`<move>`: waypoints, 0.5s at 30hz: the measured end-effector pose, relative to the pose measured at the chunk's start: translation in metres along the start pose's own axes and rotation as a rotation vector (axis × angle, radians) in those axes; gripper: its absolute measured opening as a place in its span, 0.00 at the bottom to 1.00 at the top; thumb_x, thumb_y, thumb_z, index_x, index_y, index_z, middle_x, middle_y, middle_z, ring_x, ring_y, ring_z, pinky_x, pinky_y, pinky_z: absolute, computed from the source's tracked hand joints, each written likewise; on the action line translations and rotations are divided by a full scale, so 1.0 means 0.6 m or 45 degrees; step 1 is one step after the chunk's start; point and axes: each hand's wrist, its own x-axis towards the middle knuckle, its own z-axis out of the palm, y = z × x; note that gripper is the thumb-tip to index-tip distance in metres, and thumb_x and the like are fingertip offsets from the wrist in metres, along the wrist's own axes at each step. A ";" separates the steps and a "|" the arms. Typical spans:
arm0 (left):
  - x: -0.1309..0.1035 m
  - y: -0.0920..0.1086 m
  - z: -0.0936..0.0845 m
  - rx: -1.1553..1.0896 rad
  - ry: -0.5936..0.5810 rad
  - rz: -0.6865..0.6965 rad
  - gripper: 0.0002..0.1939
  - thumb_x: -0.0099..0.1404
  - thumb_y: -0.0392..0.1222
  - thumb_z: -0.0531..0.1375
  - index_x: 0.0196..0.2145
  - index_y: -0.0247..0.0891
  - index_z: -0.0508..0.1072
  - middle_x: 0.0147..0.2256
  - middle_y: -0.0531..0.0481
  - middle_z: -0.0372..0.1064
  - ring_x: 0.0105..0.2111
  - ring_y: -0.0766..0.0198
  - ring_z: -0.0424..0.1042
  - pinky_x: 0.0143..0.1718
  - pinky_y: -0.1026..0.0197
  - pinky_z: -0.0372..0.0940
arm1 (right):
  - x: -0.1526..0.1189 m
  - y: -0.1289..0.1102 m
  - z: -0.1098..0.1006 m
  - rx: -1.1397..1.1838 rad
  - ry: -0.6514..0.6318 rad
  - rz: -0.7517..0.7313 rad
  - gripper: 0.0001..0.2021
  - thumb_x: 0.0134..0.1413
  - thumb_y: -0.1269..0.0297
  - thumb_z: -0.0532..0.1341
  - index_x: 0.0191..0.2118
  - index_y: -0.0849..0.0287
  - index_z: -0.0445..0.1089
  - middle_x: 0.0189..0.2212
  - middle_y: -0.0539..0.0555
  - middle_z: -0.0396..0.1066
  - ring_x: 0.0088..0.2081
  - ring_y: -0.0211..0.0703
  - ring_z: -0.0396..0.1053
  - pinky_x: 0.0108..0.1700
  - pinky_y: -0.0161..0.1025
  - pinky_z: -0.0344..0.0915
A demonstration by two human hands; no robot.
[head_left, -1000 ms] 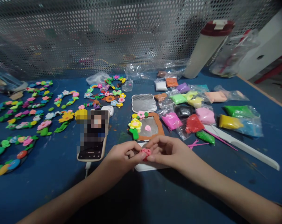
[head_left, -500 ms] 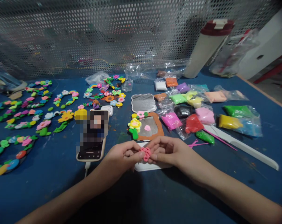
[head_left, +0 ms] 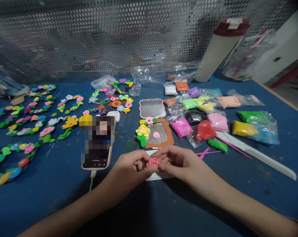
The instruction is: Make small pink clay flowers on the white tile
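My left hand (head_left: pixel 132 166) and my right hand (head_left: pixel 178 161) meet at the front middle of the table, fingers closed on a coral-pink clay flower (head_left: pixel 152 162) with several petals. The fingertips cover part of it. Under my hands lies a white flat board (head_left: pixel 161 176), mostly hidden. Just beyond is a mirror with a brown clay frame (head_left: pixel 169 130). A yellow clay flower (head_left: pixel 142 131) and other clay flowers sit on its left and top edges, and a pale pink clay piece (head_left: pixel 156 135) rests on the glass.
A plain mirror (head_left: pixel 152 108) lies behind. On the right are bags of coloured clay (head_left: pixel 205 130), pink tools (head_left: pixel 208 152), a white comb (head_left: pixel 269 161) and a tumbler (head_left: pixel 219 49). Leftward lie a phone (head_left: pixel 98 161) on a cable and several decorated clay frames (head_left: pixel 22 161).
The clay flower has been tilted between my fingers, so it now looks flatter. My left thumb has shifted slightly right across its front. The other things stay put.
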 end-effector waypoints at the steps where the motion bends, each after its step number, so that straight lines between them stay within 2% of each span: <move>1: 0.000 0.000 0.001 0.022 0.008 0.017 0.11 0.61 0.46 0.58 0.25 0.36 0.68 0.21 0.58 0.57 0.22 0.70 0.54 0.22 0.67 0.49 | -0.001 -0.001 0.001 -0.011 0.002 -0.001 0.06 0.50 0.67 0.63 0.36 0.59 0.70 0.28 0.48 0.70 0.31 0.34 0.68 0.37 0.34 0.64; 8: -0.002 0.001 0.005 0.044 0.005 0.063 0.13 0.63 0.45 0.55 0.24 0.36 0.67 0.21 0.58 0.57 0.22 0.69 0.55 0.23 0.66 0.50 | -0.005 -0.002 0.006 -0.083 0.016 -0.051 0.06 0.52 0.68 0.60 0.38 0.59 0.68 0.34 0.52 0.72 0.35 0.38 0.69 0.40 0.38 0.64; 15: -0.001 0.001 0.005 0.048 0.003 0.047 0.13 0.64 0.46 0.55 0.25 0.37 0.68 0.21 0.57 0.58 0.23 0.69 0.57 0.24 0.66 0.51 | -0.006 -0.004 0.007 -0.097 0.017 -0.039 0.06 0.51 0.69 0.59 0.37 0.59 0.67 0.31 0.51 0.71 0.33 0.37 0.69 0.39 0.37 0.64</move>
